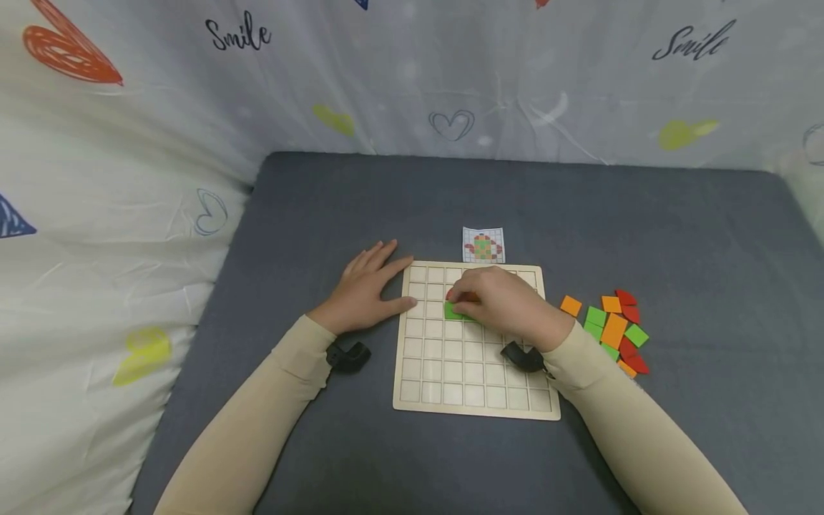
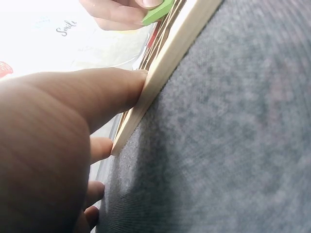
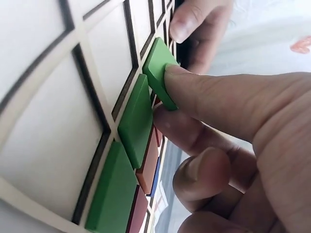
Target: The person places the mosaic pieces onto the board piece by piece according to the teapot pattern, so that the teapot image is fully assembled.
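Observation:
The wooden grid board [image 1: 453,370] lies flat, and my left hand [image 1: 363,293] rests at its left edge with thumb and a fingertip touching the frame. In the left wrist view the left thumb [image 2: 109,90] presses the board's side. My right hand [image 1: 505,300], over the upper part of the board, pinches a green tile [image 3: 158,65] between thumb and finger, tilted at a cell. Beside it in the right wrist view are two more green tiles [image 3: 136,121], with orange and red tiles behind them.
A small pattern card [image 1: 483,246] lies just beyond the board's far edge. Right of the board is a loose group of orange [image 1: 614,331], green [image 1: 636,335] and red tiles [image 1: 627,297]. A printed curtain [image 1: 399,86] stands behind the table.

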The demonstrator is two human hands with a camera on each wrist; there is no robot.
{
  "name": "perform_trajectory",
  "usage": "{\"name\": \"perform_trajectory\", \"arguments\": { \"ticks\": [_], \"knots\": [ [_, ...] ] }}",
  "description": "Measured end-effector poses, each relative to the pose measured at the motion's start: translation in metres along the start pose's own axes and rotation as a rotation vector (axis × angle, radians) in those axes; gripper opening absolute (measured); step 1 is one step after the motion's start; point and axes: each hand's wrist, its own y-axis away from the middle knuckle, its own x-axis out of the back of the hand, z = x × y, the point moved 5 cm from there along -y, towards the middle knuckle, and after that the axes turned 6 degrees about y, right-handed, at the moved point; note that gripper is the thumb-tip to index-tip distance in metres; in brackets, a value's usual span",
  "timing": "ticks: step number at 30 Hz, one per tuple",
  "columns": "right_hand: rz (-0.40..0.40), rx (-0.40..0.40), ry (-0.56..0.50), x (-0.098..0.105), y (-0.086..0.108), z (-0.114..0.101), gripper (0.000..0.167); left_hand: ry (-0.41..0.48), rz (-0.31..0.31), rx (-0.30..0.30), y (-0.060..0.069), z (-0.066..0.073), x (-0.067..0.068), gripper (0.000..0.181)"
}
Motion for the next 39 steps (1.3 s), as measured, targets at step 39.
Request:
{"name": "perform_trajectory", "arguments": {
  "ticks": [39],
  "knots": [
    [0.043, -0.214, 0.053, 0.027, 0.038, 0.045, 0.009, -0.013, 0.013, -0.029, -0.002, 0.0, -0.001, 0.081]
  ]
}}
